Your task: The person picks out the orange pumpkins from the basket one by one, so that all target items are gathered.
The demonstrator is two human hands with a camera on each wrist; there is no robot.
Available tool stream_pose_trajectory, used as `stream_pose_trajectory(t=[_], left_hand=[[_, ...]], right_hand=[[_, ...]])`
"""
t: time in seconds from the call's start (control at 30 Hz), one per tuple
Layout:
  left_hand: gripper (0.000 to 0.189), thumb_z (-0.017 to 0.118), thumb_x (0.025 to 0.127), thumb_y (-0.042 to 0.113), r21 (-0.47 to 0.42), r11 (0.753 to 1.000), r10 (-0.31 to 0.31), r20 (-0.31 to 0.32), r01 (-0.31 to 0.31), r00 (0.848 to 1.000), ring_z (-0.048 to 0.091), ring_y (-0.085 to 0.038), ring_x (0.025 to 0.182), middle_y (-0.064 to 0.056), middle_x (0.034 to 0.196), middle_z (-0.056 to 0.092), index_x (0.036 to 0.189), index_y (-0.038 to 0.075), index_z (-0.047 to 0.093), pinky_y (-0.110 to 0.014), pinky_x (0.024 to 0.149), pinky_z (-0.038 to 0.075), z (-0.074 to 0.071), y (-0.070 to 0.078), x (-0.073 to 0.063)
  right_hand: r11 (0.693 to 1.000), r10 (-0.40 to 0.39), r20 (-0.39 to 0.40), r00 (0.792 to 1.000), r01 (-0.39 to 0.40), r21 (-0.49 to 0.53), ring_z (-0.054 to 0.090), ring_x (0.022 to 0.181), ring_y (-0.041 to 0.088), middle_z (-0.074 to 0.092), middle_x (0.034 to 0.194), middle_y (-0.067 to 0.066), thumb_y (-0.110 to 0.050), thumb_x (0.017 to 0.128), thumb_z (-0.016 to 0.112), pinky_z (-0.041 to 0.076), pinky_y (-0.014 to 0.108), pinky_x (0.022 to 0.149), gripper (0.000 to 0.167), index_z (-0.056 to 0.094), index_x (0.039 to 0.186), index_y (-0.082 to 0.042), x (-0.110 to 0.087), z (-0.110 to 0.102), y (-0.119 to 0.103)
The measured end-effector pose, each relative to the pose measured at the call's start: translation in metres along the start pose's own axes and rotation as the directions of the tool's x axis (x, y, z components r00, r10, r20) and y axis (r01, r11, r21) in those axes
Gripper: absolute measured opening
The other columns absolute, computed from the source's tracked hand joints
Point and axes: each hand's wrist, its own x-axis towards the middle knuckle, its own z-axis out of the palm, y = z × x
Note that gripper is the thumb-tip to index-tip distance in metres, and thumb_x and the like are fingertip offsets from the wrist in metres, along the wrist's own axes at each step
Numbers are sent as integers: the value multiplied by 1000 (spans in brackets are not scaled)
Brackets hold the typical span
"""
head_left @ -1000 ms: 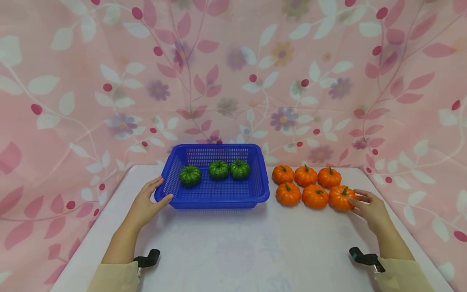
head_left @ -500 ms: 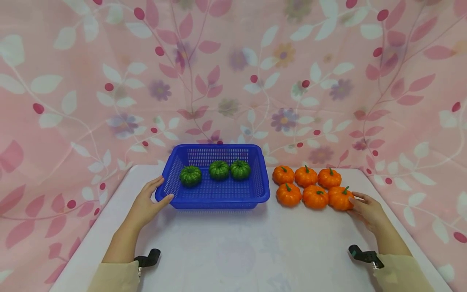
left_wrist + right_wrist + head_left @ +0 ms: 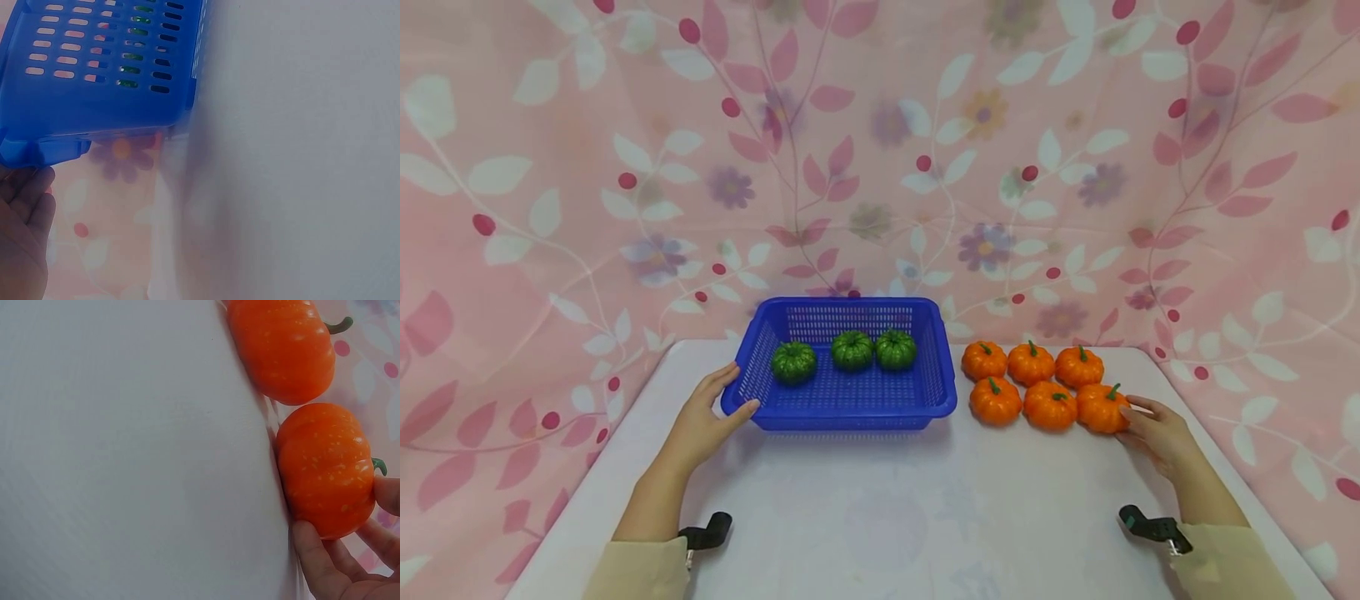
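Three small green pumpkins lie inside a blue plastic basket at the back of the table. At the basket's left front corner my left hand touches the rim with fairly straight fingers and thumb spread apart; in the left wrist view its fingertips sit under the basket's rim. My right hand pinches the front-right orange pumpkin, which tilts slightly with its green stem leaning right. From the right wrist view, fingertips press on several sides of this orange pumpkin.
More orange pumpkins stand close together in two rows, right of the basket. A white cloth covers the table, and a pink floral curtain hangs behind it. Black wrist cameras jut inward from both sleeves.
My right hand has closed its fingers further around the front-right orange pumpkin, tipping it slightly so the stem leans right. The left hand and basket have stayed in place.
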Motion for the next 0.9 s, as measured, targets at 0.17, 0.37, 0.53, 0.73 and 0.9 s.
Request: stream_pose_trajectory(t=[0.17,0.37,0.53,0.73,0.9], left_hand=[[82,71,91,47,6,1000,0,-4,0,1000,24,-43,147,-14,161,31,153,3,39,-66,114,24,1,0,0],[82,73,91,44,9,1000,-9,-15,9,1000,25,-44,147,-15,160,32,153,2,39,-67,113,26,1,-4,0],[81,73,91,43,6,1000,-10,-34,10,999,26,-44,146,-15,160,33,153,3,39,-67,112,26,2,-6,0],[79,74,91,41,-1,999,-32,-67,32,997,27,-44,146,-15,160,33,152,4,40,-68,112,28,-2,-4,-2],[71,73,92,38,17,1000,19,-97,-17,995,31,-46,143,-18,156,38,146,0,47,-69,109,30,-8,1,-6]], right_hand=[[1000,-21,-3,1000,21,3,59,82,-2,21,150,37,-27,105,51,59,28,84,72,13,154,9,-1,0,2],[999,-32,6,999,32,-11,60,83,-1,23,148,38,-28,106,49,59,30,84,71,14,153,12,-3,-1,6],[991,-51,-1,999,50,-123,59,95,8,26,148,38,-33,107,45,58,28,85,69,16,153,11,-7,-5,3],[956,-96,-3,995,91,-279,41,129,53,25,150,41,-34,108,42,55,35,90,67,21,151,13,-12,-8,-6],[837,-201,-4,980,169,-521,49,122,55,35,143,41,-41,106,45,53,51,92,67,33,147,11,-23,-17,-19]])
